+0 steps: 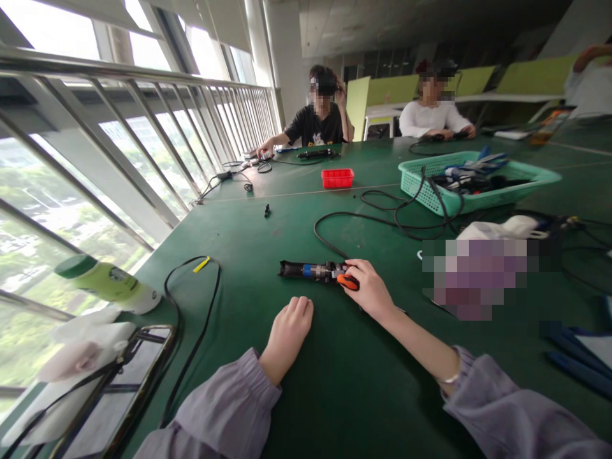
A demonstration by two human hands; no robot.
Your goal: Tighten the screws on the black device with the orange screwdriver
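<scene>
My right hand is closed round an orange-and-black tool handle; my fingers hide the rest of it. Its front touches or overlaps the right end of an opened black electric screwdriver, which lies flat on the table with blue and silver inner parts showing. A black cable runs from near that end toward the back right. My left hand rests on the table just below the screwdriver as a loose fist, apart from it. No object shows in its curled fingers.
A red bin and a small black piece lie ahead on the green table. At right are a green basket of tools and a blurred bundle. A bottle, phone and strap lie left. Two people sit opposite.
</scene>
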